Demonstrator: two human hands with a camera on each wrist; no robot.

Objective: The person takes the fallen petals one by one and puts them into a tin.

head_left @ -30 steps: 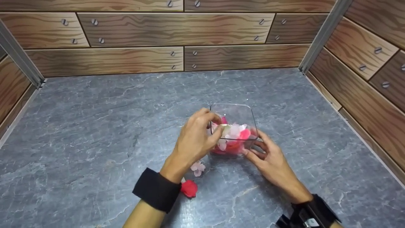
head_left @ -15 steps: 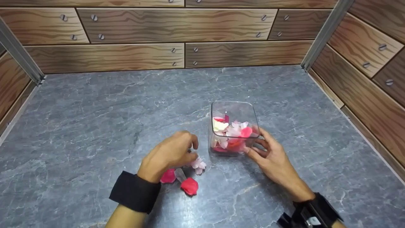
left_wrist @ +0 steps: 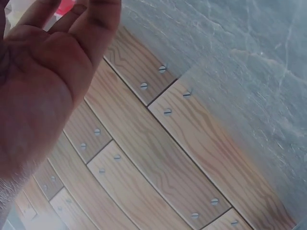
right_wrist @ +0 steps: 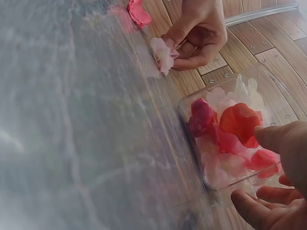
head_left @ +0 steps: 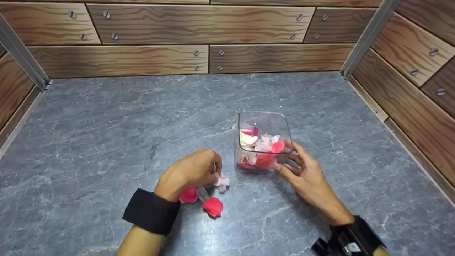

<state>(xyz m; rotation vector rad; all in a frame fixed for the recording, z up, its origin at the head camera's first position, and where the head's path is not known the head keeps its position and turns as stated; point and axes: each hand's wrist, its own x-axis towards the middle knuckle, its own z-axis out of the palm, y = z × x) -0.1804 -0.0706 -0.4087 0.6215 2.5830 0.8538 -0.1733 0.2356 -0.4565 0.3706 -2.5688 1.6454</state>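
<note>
My left hand [head_left: 193, 170] pinches a pale pink artificial flower [head_left: 223, 183] lying on the table; the right wrist view shows its thumb and finger at the petals [right_wrist: 164, 55]. A clear square plastic container [head_left: 261, 161] stands upright to the right, with pink, red, white and cream petals [head_left: 265, 144] inside. My right hand [head_left: 309, 177] holds the container's near right corner, thumb along the front and fingers along the side. Beside the left hand lie a magenta petal [head_left: 188, 195], a translucent whitish piece [head_left: 202, 193] and a red petal [head_left: 213, 207].
The grey marbled tabletop [head_left: 124, 124] spreads around both hands. Wood-patterned panels [head_left: 149, 60] wall the back and sides, with metal posts [head_left: 366, 35] at the corners. Black bands [head_left: 151, 211] wrap both wrists.
My left hand has come out of the container, moved down and left to the table, and taken hold of the pale pink flower. The right hand stays at the container.
</note>
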